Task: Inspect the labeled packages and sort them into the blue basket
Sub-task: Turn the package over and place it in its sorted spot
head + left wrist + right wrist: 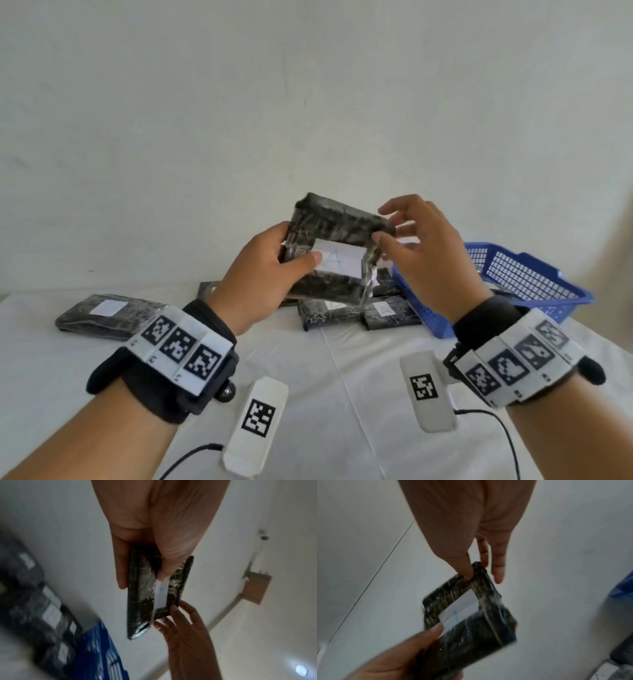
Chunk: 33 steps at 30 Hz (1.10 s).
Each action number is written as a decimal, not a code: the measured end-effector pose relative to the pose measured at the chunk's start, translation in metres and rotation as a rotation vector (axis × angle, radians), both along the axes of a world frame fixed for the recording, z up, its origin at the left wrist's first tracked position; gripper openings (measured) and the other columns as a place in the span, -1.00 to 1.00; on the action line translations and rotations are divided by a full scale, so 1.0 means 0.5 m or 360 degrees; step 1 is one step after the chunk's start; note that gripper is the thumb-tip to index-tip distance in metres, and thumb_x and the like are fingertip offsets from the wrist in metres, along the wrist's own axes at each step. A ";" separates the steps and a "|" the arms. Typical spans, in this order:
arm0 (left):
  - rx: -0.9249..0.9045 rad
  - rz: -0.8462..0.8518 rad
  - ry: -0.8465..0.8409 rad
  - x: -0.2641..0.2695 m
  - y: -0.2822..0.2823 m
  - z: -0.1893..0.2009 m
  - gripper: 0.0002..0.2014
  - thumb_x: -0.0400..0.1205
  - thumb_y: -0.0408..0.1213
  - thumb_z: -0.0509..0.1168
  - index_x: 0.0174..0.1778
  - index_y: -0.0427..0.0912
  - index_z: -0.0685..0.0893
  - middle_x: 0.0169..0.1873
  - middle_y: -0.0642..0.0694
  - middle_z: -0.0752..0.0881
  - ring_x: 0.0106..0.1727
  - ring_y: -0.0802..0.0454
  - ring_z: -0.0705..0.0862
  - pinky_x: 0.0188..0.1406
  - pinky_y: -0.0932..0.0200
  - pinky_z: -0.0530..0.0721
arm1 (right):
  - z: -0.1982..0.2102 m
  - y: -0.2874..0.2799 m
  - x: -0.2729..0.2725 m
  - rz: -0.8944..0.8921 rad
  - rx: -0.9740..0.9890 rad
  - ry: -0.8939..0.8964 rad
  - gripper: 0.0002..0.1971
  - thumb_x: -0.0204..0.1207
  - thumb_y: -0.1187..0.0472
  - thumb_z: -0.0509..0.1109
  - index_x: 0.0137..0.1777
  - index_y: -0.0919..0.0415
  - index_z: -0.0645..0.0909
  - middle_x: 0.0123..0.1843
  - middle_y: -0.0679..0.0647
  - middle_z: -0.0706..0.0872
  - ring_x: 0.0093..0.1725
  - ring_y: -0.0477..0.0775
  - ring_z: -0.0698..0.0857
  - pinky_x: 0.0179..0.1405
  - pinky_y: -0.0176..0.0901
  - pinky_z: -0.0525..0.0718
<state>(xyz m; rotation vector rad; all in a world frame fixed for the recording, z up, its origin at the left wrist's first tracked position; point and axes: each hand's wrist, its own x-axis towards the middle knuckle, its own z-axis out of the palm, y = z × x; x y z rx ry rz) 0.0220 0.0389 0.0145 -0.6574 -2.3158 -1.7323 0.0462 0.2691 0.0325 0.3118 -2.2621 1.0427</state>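
Head view: a dark, plastic-wrapped package (337,246) is held up in the air above the white-covered table (359,377), its white label (339,261) bearing a blue letter A and facing the camera. The left hand (265,274) grips the package's left edge, thumb laid across the front at the label's edge and fingers behind; the right hand (424,250) pinches the upper right corner between thumb and a finger, its other fingers loosely spread. On the table behind lies a cluster of similar wrapped packages (356,310), one showing an A label, and a single package (106,317) lies well apart to the left. The blue basket (534,291) stands at the right, just beside the cluster; what it holds cannot be made out. Two white marker tags (255,416) with cables lie near the table's front edge, and both wrists carry marker bands. Left wrist view: the left hand (154,527) clasps the package (145,595) seen edge-on, the label (161,593) a narrow white strip; fingertips of the right hand (187,628) touch its far end. Blurred packages and the basket (104,653) lie at lower left. Right wrist view: the right hand (471,527) nips the package (471,615) by one corner with thumb and finger, the remaining fingers straight and free; the left hand (399,660) holds the opposite end, thumb by the label (460,609).
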 end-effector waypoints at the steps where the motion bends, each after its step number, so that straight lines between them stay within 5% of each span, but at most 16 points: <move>1: 0.0215 -0.0090 -0.0192 -0.001 0.022 -0.001 -0.82 0.76 -0.28 0.38 0.27 -0.16 0.72 0.12 -0.11 0.88 0.13 -0.02 0.86 0.19 -0.09 0.84 | 0.002 0.018 0.007 0.0014 -0.0050 -0.0107 -0.66 0.66 0.16 0.51 0.36 -0.14 0.57 0.11 0.00 0.67 -0.02 0.01 0.81 0.00 -0.04 0.84; 5: 0.0639 -0.0276 -0.0701 0.009 0.145 -0.006 -0.78 0.83 -0.22 0.26 0.31 -0.26 0.62 0.22 -0.27 0.83 0.06 -0.04 0.87 -0.08 0.04 0.90 | 0.006 0.117 0.040 0.0080 -0.0163 -0.0469 -0.40 0.64 0.21 0.55 0.58 -0.26 0.46 0.01 0.14 0.72 -0.32 0.10 0.80 -0.22 -0.06 0.80; 10: 0.0752 -0.0544 -0.1013 -0.010 0.311 -0.014 -0.69 0.86 -0.15 0.19 0.40 -0.28 0.56 0.30 -0.31 0.77 0.19 -0.21 0.84 -0.11 -0.05 0.92 | 0.013 0.277 0.039 0.0015 -0.0601 -0.0568 -0.48 0.56 0.39 0.58 0.46 0.00 0.62 -0.18 0.18 0.74 -0.23 0.23 0.73 -0.15 0.07 0.77; 15: 0.0043 -0.0623 -0.0599 -0.106 0.436 -0.019 -0.63 0.78 0.08 0.29 0.34 -0.10 0.60 0.29 -0.16 0.75 0.25 -0.11 0.80 0.17 -0.14 0.86 | 0.014 0.458 -0.033 -0.0219 -0.0600 -0.0588 -0.77 0.58 0.46 0.53 0.21 0.33 0.75 -0.15 0.23 0.87 -0.10 0.32 0.82 0.12 0.17 0.81; 20: -0.0758 -0.0534 -0.0040 -0.212 0.530 -0.046 -0.74 0.75 0.05 0.34 0.20 -0.04 0.70 0.14 -0.03 0.82 0.19 -0.05 0.79 0.31 -0.05 0.73 | -0.005 0.615 -0.118 -0.0584 -0.0491 -0.0759 -0.88 0.63 0.48 0.49 0.12 0.39 0.73 -0.18 0.26 0.81 -0.27 0.14 0.77 -0.28 -0.17 0.81; 26: -0.1543 -0.0721 0.0282 -0.273 0.603 -0.072 -0.74 0.81 -0.03 0.27 0.31 -0.02 0.75 0.34 0.02 0.72 0.25 0.07 0.64 0.30 0.12 0.55 | -0.050 0.765 -0.186 -0.0815 -0.0288 -0.1168 -0.84 0.66 0.42 0.49 0.20 0.31 0.69 -0.06 0.30 0.79 -0.09 0.32 0.77 0.14 0.22 0.83; 29: -0.1806 -0.0785 0.0308 -0.286 0.624 -0.083 -0.71 0.80 0.00 0.28 0.34 -0.02 0.76 0.25 0.02 0.65 0.20 0.06 0.60 0.38 0.07 0.57 | -0.056 0.802 -0.196 -0.0746 -0.0253 -0.1324 -0.77 0.64 0.40 0.51 0.27 0.31 0.71 0.10 0.41 0.84 0.05 0.37 0.82 0.33 0.36 0.78; 33: -0.1836 -0.0767 0.0335 -0.295 0.627 -0.097 -0.75 0.76 -0.02 0.37 0.30 0.01 0.75 0.24 0.04 0.64 0.15 0.07 0.59 0.28 0.11 0.58 | -0.065 0.785 -0.200 -0.0475 0.0024 -0.1459 -0.82 0.62 0.48 0.49 0.16 0.31 0.72 0.06 0.32 0.85 -0.02 0.35 0.86 0.20 0.26 0.85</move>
